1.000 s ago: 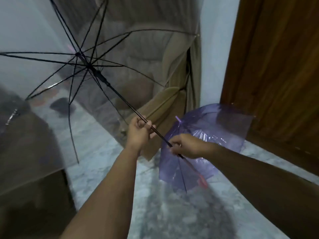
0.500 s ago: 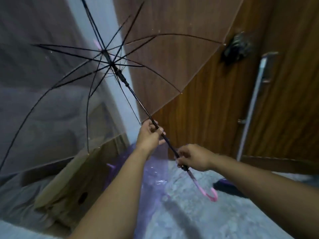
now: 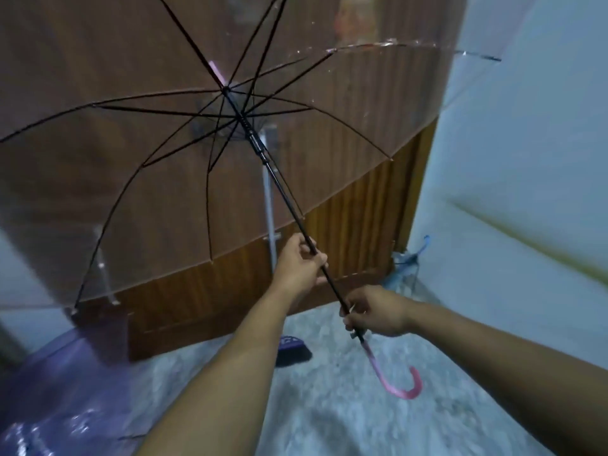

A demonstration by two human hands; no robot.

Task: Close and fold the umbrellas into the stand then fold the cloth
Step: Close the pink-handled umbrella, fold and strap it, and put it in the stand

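Gripping the open clear umbrella (image 3: pixel 184 179) by its black shaft (image 3: pixel 289 205), both hands (image 3: pixel 301 263) (image 3: pixel 375 312) closed tight; purple umbrella (image 3: pixel 56 390) sprawls at the floor's left edge, wooden door (image 3: pixel 345 232) right behind.

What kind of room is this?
Probably the entryway of a home, just inside a door. There is a big wooden door with a long metal handle, a speckled stone floor, and umbrellas like the open clear one.

My two forearms bare to the frame's edge, no sleeves, my left hand (image 3: pixel 301 263) and right hand (image 3: pixel 375 312) ungloved, no rings showing
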